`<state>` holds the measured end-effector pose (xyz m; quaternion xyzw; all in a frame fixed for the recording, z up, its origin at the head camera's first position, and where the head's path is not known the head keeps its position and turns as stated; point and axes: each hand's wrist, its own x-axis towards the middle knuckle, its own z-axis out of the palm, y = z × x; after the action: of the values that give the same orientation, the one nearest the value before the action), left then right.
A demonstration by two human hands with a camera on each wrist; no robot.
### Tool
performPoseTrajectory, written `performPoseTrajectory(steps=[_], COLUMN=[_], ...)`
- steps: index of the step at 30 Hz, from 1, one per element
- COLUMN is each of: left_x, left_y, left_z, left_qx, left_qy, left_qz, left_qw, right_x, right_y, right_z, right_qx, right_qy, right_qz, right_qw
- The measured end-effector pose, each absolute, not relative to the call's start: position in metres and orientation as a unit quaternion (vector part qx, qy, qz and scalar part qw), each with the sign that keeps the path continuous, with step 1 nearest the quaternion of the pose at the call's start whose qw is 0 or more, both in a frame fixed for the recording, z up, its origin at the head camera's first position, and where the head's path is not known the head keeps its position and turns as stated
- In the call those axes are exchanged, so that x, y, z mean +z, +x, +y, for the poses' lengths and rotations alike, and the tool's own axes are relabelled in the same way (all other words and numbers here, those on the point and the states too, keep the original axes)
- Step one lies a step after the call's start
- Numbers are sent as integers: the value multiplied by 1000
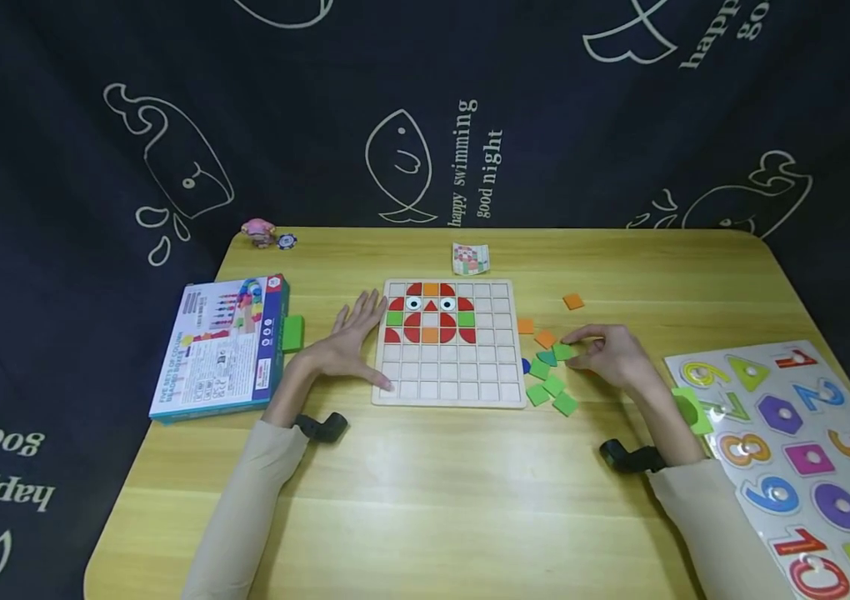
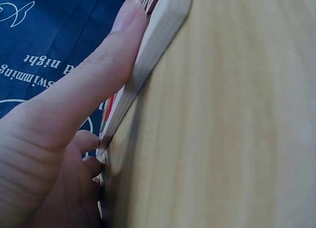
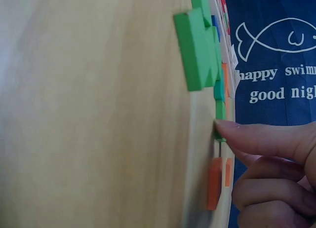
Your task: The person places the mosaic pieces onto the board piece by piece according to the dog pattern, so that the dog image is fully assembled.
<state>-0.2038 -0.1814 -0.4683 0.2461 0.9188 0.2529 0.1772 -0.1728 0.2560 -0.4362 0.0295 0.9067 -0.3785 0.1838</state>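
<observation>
Hands lie on either side of a pale gridded board (image 1: 485, 367): at its 9 o'clock the left hand (image 1: 346, 346) is spread, thumb at the board's 8 o'clock edge and fingertips at its 10 o'clock edge, while at 3 o'clock the right hand (image 1: 608, 354) pinches a green tile (image 1: 562, 352) between thumb and forefinger, the other fingers curled. The board sits on the wooden bench (image 1: 470, 492), its 11 o'clock portion filled with a red, orange and green pattern (image 1: 431, 314) with two round white eyes. Orange tiles (image 1: 545, 338) lie loose between its 2 and 3 o'clock, with a teal tile (image 1: 547, 357) just beside the pinched one and more green tiles (image 1: 554, 385) near 4 o'clock. A small picture card (image 1: 470, 259) rests just beyond the 12 o'clock edge. Out past the left hand, at 9 o'clock, is a printed box (image 1: 218, 350), with a green block (image 1: 292, 333) at the box's 3 o'clock side; a pink figurine (image 1: 258, 232) stands at 10 o'clock. Beneath the right forearm, toward 4 o'clock, lies a number puzzle (image 1: 792, 467).
</observation>
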Motion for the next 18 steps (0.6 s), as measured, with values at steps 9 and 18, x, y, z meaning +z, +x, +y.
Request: performPoseTrajectory(steps=[9,18], left_x=[-468,-469], left_y=[-204,-205], left_z=[-182,-182], left_qx=[261,258], left_qy=[241,241], left_qz=[917,918], left_qw=[182,182], right_x=[-436,-435], right_y=[-168,-163], right_z=[257,258], right_qx=[-346,-325], right_qy=[24,-4], right_qz=[919,929], right_qw=[190,178])
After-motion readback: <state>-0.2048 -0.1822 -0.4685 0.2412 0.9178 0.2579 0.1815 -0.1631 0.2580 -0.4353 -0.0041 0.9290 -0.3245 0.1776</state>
